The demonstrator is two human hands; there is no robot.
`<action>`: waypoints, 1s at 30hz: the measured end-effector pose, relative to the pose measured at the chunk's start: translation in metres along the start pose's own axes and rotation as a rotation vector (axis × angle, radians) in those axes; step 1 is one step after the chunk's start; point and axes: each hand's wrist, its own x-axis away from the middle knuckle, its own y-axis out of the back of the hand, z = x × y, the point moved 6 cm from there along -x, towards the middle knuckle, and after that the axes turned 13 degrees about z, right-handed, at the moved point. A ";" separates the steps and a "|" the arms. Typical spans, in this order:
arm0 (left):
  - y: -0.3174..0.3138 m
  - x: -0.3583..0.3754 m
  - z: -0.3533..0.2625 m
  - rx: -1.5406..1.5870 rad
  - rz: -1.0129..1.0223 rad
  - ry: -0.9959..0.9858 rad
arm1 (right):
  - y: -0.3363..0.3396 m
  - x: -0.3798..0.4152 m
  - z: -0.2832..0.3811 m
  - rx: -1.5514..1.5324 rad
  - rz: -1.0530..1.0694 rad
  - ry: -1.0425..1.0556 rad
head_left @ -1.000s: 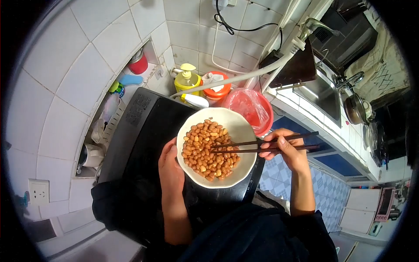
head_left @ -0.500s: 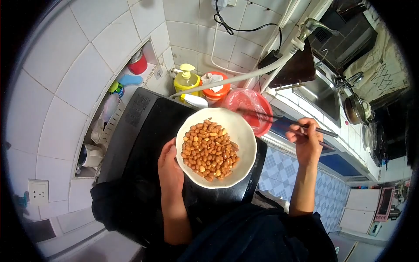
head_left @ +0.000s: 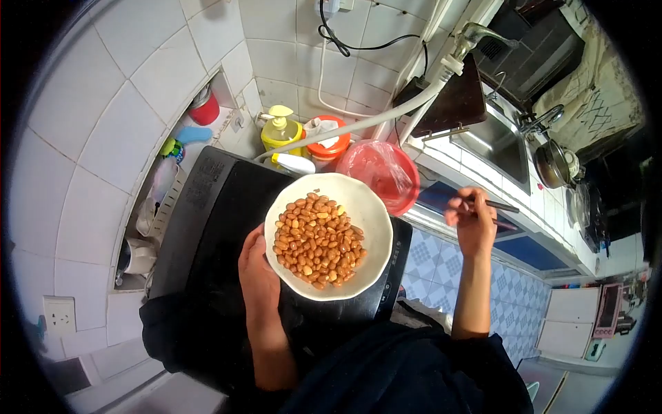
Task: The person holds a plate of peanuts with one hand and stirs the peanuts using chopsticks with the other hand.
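Note:
A cream-white bowl (head_left: pixel 374 219) with a wavy rim holds many reddish-brown peanuts (head_left: pixel 317 241), a few of them pale and skinless. My left hand (head_left: pixel 258 269) grips the bowl at its left side, thumb by the rim. It is held over a black flat-topped appliance (head_left: pixel 227 214). To the right of the bowl and apart from it, my right hand (head_left: pixel 474 222) is closed around dark chopsticks (head_left: pixel 503 206). Their front ends point left towards the red bin and are smeared by motion.
Behind the bowl stand a red bin (head_left: pixel 407 176) with a plastic liner, a yellow pump bottle (head_left: pixel 281 134) and an orange-lidded tub (head_left: pixel 327 146). A grey hose (head_left: pixel 386 117) crosses above them. At the right is a counter with a metal sink (head_left: pixel 500 141). A wall niche at the left holds a mug (head_left: pixel 141 255).
The bowl and my left hand appear slightly further left, as does the background, so the view has shifted. My right hand has turned, and the chopsticks' front ends have pulled back from above the red bin.

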 end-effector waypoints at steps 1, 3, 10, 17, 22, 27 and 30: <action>0.000 0.000 0.000 -0.030 0.008 0.005 | -0.011 0.002 0.004 0.011 0.125 -0.050; -0.001 0.000 -0.001 -0.029 0.009 0.012 | -0.035 0.007 0.006 0.053 0.288 -0.167; 0.001 0.000 0.001 0.059 -0.006 0.003 | -0.048 0.010 -0.004 0.117 0.386 -0.243; -0.001 0.001 -0.001 0.029 -0.011 0.008 | -0.051 0.006 -0.007 0.102 0.413 -0.244; 0.000 -0.001 0.000 0.041 0.007 0.011 | -0.036 -0.001 0.006 0.027 0.282 -0.071; -0.001 0.000 -0.001 0.034 0.000 0.017 | -0.002 -0.011 0.005 0.123 -0.039 0.137; -0.002 0.001 0.000 0.028 0.008 0.019 | 0.023 -0.030 -0.036 0.451 -0.073 -0.116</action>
